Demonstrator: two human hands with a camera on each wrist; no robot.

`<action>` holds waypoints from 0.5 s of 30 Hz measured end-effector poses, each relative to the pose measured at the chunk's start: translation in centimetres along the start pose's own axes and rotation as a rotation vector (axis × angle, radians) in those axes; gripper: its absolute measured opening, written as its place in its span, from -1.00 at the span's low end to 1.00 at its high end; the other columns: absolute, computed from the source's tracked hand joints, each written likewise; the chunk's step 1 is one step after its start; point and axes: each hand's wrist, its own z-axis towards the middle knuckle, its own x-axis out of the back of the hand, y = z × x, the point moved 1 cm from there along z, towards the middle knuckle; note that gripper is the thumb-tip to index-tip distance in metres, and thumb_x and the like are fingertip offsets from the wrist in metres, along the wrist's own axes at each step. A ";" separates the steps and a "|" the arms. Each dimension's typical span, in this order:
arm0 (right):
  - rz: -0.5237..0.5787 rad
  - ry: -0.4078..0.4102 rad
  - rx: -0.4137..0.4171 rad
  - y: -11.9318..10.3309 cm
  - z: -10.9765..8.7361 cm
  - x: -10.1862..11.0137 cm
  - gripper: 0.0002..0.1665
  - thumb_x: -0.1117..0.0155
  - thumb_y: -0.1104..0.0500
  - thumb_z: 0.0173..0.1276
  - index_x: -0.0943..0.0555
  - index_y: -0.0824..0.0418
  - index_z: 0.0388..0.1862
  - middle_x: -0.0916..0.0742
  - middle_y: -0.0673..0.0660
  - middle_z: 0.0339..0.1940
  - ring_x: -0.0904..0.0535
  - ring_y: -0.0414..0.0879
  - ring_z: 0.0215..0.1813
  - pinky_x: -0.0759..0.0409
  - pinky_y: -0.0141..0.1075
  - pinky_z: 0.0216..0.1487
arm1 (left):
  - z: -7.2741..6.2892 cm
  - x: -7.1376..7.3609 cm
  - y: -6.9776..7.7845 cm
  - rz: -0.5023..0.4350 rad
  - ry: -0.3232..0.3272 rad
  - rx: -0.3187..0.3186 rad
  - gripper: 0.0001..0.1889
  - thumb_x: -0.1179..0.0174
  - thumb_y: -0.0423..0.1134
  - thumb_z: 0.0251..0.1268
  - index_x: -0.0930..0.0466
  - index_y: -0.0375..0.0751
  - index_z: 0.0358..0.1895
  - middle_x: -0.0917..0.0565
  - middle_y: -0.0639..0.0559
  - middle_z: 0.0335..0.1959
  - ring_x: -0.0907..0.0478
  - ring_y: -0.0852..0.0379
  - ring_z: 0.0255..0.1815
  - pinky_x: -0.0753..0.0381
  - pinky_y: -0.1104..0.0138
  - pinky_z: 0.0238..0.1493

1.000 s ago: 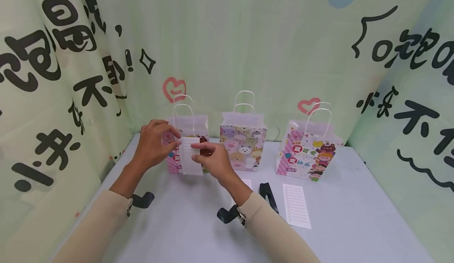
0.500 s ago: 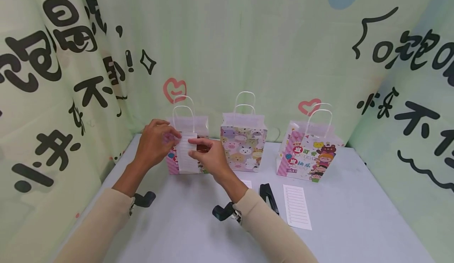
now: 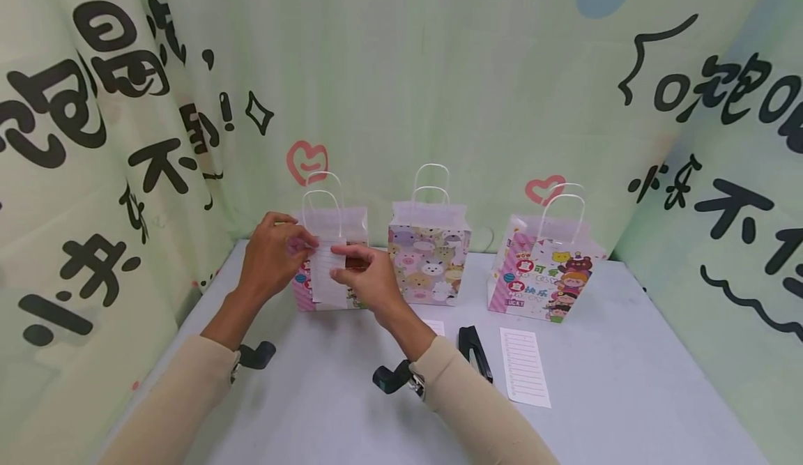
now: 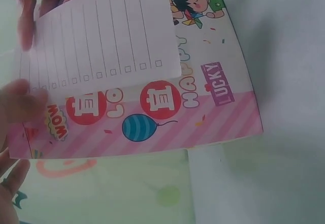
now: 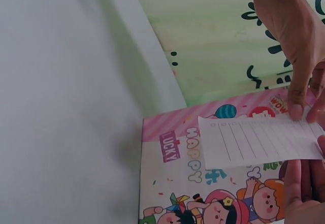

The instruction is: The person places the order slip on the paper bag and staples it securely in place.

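Observation:
A white paper slip (image 3: pixel 327 277) printed with lines and small checkboxes lies upright against the front of the leftmost gift bag (image 3: pixel 353 222), which has pink stripes, cartoon children and white handles. My left hand (image 3: pixel 272 252) pinches the slip's upper left corner, thumb on its face near the bag's top edge, as the left wrist view shows. At the slip's right edge, my right hand (image 3: pixel 373 280) holds it between bent index finger and thumb. In the right wrist view the slip (image 5: pixel 249 142) covers part of the bag's lettering.
An animal-print gift bag (image 3: pixel 429 263) stands in the middle, and a matching cartoon bag (image 3: pixel 546 277) at the right. In front lie a black stapler (image 3: pixel 475 355) and a lined slip (image 3: pixel 525 367). Another slip (image 3: pixel 434 327) is partly hidden by the right forearm. Printed curtains surround the table (image 3: pixel 301 409).
The slip has moved up and slightly left, from hanging low before the bag to lying against its front near the top. My right hand moved left with it; my left hand stayed nearly still.

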 end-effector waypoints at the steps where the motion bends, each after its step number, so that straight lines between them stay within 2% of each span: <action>1: -0.009 0.004 0.006 0.0 -0.1 0.1 -0.59 -0.52 0.33 0.35 -0.79 0.13 0.17 -0.77 0.16 0.13 -0.72 -0.08 -0.01 -0.74 -0.33 0.13 | 0.0 0.0 0.0 0.001 0.002 -0.001 -0.88 -0.56 -0.38 0.17 -0.85 -0.22 -0.24 -0.84 -0.18 -0.19 -0.56 -0.18 0.25 -0.75 -0.10 0.07; 8: -0.064 0.064 0.037 0.6 -1.2 1.7 -0.63 -0.53 0.24 0.36 -0.77 0.18 0.14 -0.79 0.19 0.11 -0.73 0.04 0.11 -0.72 -0.19 0.25 | -0.1 -0.1 0.2 -0.014 0.011 0.005 -0.88 -0.56 -0.39 0.17 -0.85 -0.24 -0.24 -0.82 -0.22 -0.15 -0.57 -0.20 0.24 -0.77 -0.11 0.04; 15: -0.164 0.102 0.037 1.0 -2.9 4.9 -0.65 -0.54 0.20 0.36 -0.76 0.12 0.12 -0.79 0.12 0.11 -0.71 0.11 0.20 -0.69 -0.09 0.28 | 0.0 -0.2 0.2 -0.020 0.009 0.017 -0.88 -0.55 -0.39 0.19 -0.84 -0.25 -0.23 -0.80 -0.23 -0.12 -0.55 -0.19 0.25 -0.76 -0.11 0.05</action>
